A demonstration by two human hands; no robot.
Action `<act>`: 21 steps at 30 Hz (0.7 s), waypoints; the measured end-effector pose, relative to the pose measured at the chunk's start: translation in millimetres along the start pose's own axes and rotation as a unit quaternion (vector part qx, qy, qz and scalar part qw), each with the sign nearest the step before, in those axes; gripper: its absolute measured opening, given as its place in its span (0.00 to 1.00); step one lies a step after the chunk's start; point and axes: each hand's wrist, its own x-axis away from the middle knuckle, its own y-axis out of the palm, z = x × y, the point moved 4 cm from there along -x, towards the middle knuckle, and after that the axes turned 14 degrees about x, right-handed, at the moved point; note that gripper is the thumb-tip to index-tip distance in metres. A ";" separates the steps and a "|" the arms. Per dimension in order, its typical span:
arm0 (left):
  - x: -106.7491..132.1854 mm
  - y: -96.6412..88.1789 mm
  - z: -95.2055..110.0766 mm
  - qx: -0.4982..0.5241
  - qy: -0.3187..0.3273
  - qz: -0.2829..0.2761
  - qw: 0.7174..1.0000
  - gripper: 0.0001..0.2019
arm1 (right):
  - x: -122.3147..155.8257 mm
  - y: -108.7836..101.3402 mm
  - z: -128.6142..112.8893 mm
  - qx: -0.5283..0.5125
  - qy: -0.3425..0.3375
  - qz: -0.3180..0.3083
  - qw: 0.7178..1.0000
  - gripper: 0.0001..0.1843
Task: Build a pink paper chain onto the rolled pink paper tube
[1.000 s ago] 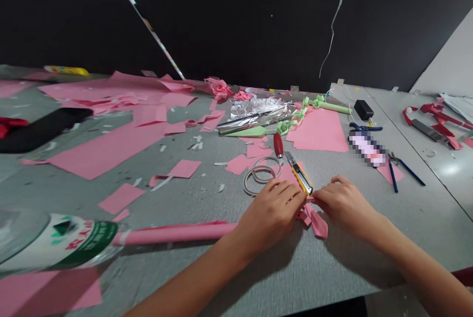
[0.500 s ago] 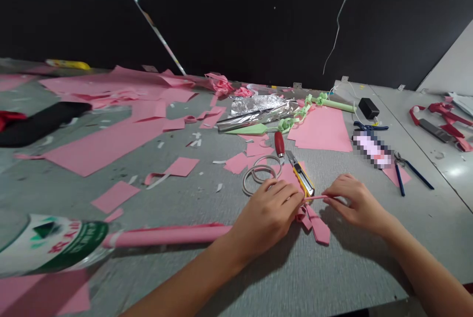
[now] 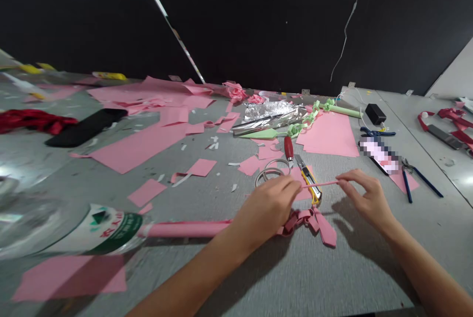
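Observation:
Between my two hands a thin pink paper strip (image 3: 320, 185) is stretched, raised above the table. My left hand (image 3: 271, 203) pinches its left end, and the fingertips of my right hand (image 3: 364, 193) pinch the right end. Below the strip lies a yellow utility knife (image 3: 310, 181). A curled pink paper chain with a pointed tail (image 3: 325, 228) rests on the table under my left hand. To the left, a rolled pink paper tube (image 3: 188, 229) runs from the neck of a plastic bottle (image 3: 114, 228) toward my left forearm, which hides its other end.
Beyond my hands are metal rings (image 3: 271, 171), a red-handled tool (image 3: 288, 148), crumpled foil (image 3: 273, 110) and pink sheets (image 3: 327, 134). Blue-handled pliers (image 3: 408, 184) and a phone (image 3: 380, 154) lie at right. Pink scraps cover the left, near a black flat object (image 3: 86, 127).
Both hands have lifted slightly, and more of the strip shows between them. The curled chain under my left hand is more exposed. The whole view has shifted toward the left.

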 end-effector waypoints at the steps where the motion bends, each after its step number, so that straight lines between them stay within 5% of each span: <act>1: -1.6 -9.1 -2.3 0.021 -0.015 0.019 0.999 0.10 | -5.4 5.1 1.1 0.020 0.034 -0.016 0.999 0.16; 5: -0.5 -34.9 4.2 0.092 -0.046 0.059 0.993 0.10 | -28.1 41.6 -12.4 0.071 0.053 -0.086 0.992 0.10; 9: 16.3 -30.8 30.9 0.145 -0.069 0.050 0.986 0.10 | -41.1 59.8 -20.4 0.090 0.082 -0.114 0.986 0.06; 14: 51.4 -1.0 65.8 0.171 -0.061 0.052 0.982 0.11 | -5.2 6.1 16.2 0.086 0.170 -0.087 0.978 0.08; 17: 67.5 23.9 83.8 0.116 -0.082 0.027 0.989 0.12 | 56.4 -42.7 33.7 0.070 0.217 -0.064 0.972 0.14; 21: 73.4 59.7 105.4 0.033 -0.108 -0.030 0.993 0.10 | 152.9 -77.6 10.2 -0.067 0.252 -0.002 0.965 0.23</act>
